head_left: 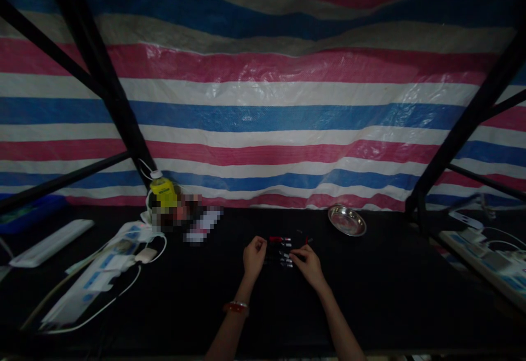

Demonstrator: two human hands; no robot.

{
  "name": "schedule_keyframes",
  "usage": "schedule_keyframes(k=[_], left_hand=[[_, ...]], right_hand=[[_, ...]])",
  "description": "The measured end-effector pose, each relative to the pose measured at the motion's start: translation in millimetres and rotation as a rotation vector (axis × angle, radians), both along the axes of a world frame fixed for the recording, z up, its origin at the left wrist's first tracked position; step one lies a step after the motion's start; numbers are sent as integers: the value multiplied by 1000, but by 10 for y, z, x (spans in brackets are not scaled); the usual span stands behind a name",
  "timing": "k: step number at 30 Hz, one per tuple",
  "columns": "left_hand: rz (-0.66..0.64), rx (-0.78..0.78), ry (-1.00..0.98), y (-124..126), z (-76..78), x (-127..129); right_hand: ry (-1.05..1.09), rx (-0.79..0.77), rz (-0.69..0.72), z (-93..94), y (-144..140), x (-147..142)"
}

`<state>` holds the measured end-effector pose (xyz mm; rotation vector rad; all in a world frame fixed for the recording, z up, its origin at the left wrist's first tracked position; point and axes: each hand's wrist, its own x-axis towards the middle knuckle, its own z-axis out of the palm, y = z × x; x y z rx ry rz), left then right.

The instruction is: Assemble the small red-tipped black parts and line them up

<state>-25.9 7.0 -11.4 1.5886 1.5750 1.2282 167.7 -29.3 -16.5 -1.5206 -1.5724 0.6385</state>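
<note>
At bench centre, left hand [253, 256] curled, grip closed on sth too small to tell; right hand [307, 261] pinches a small red-and-silver part [286, 263]. Several parts [280, 239] lie betw. hands; steel dish [347, 221] looks empty, so prob. early.

Dim, underexposed view: the striped tarp [263, 103] catches light with slight glare, and the edges bow and darken.
</note>
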Motion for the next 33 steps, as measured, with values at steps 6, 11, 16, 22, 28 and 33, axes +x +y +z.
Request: schedule_keyframes(k=[6,11,16,22,28,33], left_hand=[[-8,-8,-26,3,-4,-16],[-13,-5,-56,-5,12,-15],[60,31,-102,-33,42,-1],[42,44,-53,-12,7,-9],[28,37,20,19,-48,-25],[29,33,11,18,-42,-29]], right_hand=[[35,-12,-20,-17,9,-19],[87,-3,-23,-37,19,-16],[93,6,-31,-20,21,-7],[55,-32,-37,4,48,5],[-19,-111,1,51,110,39],[64,-115,40,92,148,67]])
